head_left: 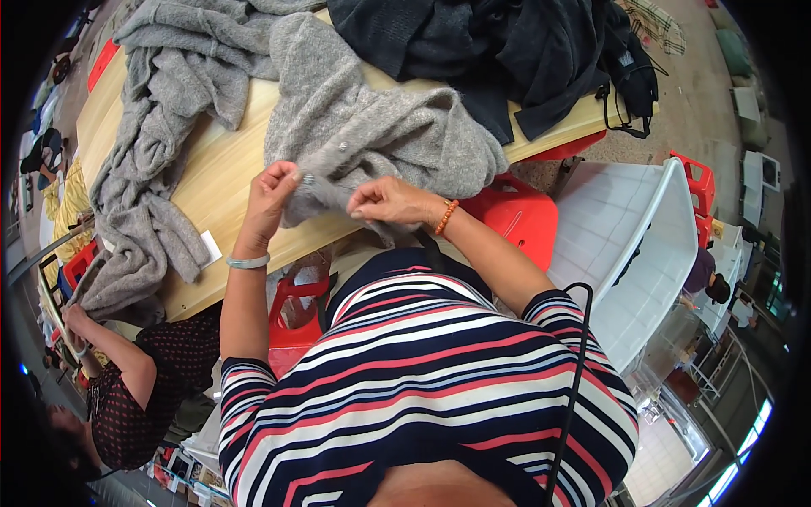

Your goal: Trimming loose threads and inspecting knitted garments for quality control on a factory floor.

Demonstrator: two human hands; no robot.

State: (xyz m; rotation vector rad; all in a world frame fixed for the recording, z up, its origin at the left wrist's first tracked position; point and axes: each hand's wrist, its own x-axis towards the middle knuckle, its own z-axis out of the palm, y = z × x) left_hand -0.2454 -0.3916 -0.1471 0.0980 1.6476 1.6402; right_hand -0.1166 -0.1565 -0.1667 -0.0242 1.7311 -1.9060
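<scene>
A grey knit cardigan (338, 93) lies bunched on the table in front of me, its near edge drawn up to my hands. My left hand (272, 198) pinches the cardigan's button band between thumb and fingers. One button (342, 146) shows along this band, just beyond my fingers. To the right, my right hand (393, 203) has its fingertips pressed together close to the fabric. Whatever those fingers hold, perhaps something very thin, is too small to make out. A pale bangle circles my left wrist, an orange bead bracelet my right.
On the wooden table (215, 182), another grey knit garment (152, 127) spreads left, where a co-worker's hand (78, 323) holds its end. Dark garments (498, 51) pile at the far right. A white plastic bin (621, 220) and red stools (515, 221) stand beside me.
</scene>
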